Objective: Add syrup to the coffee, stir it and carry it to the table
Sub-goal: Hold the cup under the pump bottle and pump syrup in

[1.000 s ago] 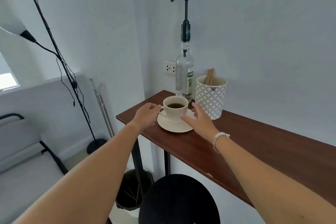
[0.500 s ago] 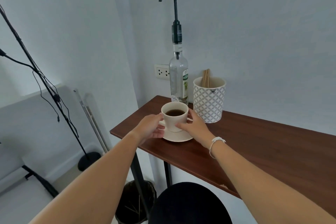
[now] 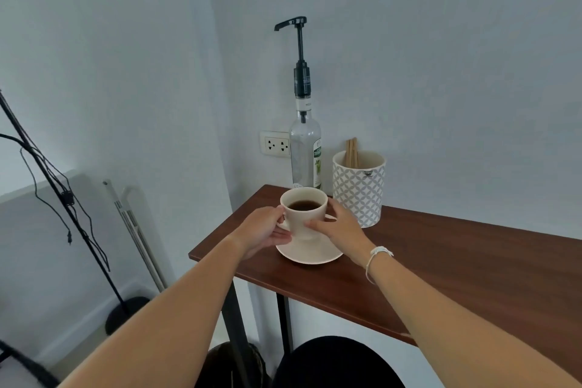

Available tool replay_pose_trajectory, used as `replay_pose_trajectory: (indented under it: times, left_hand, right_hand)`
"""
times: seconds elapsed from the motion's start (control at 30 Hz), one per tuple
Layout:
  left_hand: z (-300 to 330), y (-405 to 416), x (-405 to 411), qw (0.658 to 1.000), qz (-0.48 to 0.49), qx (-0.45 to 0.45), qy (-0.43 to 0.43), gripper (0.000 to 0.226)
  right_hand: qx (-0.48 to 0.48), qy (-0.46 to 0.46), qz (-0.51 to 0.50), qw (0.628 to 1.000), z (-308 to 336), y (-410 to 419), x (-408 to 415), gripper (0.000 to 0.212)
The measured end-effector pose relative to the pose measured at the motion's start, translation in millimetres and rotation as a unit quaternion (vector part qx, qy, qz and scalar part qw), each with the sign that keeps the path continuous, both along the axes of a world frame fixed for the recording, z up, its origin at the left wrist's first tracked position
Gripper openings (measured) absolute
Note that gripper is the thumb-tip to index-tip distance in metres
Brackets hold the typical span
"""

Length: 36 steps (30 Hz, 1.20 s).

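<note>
Coffee cup (image 3: 305, 214): cream, dark coffee inside, standing on or just above a cream saucer (image 3: 310, 251) near the corner of the brown wooden counter (image 3: 456, 264); whether its base touches the saucer cannot be told.

Left hand (image 3: 263, 231): at the cup's left side, fingers (image 3: 281, 235) curled at the handle and lying over the saucer's left rim; the handle is mostly hidden, so the grip itself cannot be told.

Right hand (image 3: 338, 225): wrapped on the cup's right side, thumb across the front wall, other fingers behind it and out of sight. White cord bracelet (image 3: 378, 257) on the wrist.

Syrup bottle (image 3: 306, 154): clear glass, black pump on top, upright just behind the cup; label partly legible only.

Patterned holder (image 3: 359, 187): white and grey, right of the bottle, wooden stir sticks (image 3: 351, 151) standing in it, lower ends hidden.

Wall socket (image 3: 275, 144): left of the bottle.
</note>
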<state>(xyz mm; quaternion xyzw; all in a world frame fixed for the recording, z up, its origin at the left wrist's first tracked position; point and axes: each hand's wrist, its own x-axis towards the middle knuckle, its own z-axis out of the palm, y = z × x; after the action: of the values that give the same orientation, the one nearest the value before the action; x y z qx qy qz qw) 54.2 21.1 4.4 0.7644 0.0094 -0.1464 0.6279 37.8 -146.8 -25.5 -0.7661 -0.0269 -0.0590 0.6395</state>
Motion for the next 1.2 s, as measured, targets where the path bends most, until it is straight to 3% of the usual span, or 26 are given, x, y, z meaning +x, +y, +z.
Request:
replay_pose_trajectory:
  times: [0.17,0.5,0.57,0.63,0.67,0.77,0.83,0.97,1.07,1.2]
  left_hand:
    - [37,7,8,0.999,-0.006,-0.025,-0.028,0.026]
    - [132,16,27,0.996,-0.010,-0.035,-0.081,0.031]
    - [149,17,33,0.995,-0.008,-0.040,-0.095,0.030]
    - [165,19,39,0.994,-0.004,-0.038,-0.106,0.029]
    - [172,19,41,0.993,-0.001,-0.037,-0.112,0.029]
    - [193,20,48,0.991,0.012,-0.033,-0.129,0.028]
    - [206,20,52,0.989,0.022,-0.027,-0.143,0.029]
    - [224,18,63,0.987,0.037,-0.028,-0.156,0.031]
    - [232,15,74,0.986,0.047,-0.019,-0.160,0.031]
    - [238,10,85,0.985,0.051,-0.027,-0.162,0.032]
  right_hand:
    - [-0.011,-0.034,0.010,0.999,36,5,10,0.051]
    - [-0.084,-0.054,0.006,0.995,132,2,44,0.063]
    - [-0.073,-0.061,-0.007,0.995,155,-1,51,0.053]
    - [-0.070,-0.084,-0.017,0.994,178,-4,57,0.019]
    - [-0.068,-0.094,-0.030,0.993,190,-4,60,0.017]
    - [-0.061,-0.116,-0.078,0.988,224,-6,80,0.049]
    - [-0.044,-0.118,-0.101,0.987,243,-5,95,0.054]
    - [-0.019,-0.120,-0.127,0.984,266,-2,121,0.057]
    - [-0.007,-0.107,-0.120,0.987,279,3,137,0.041]
    - [0.015,-0.099,-0.094,0.991,286,12,153,0.038]
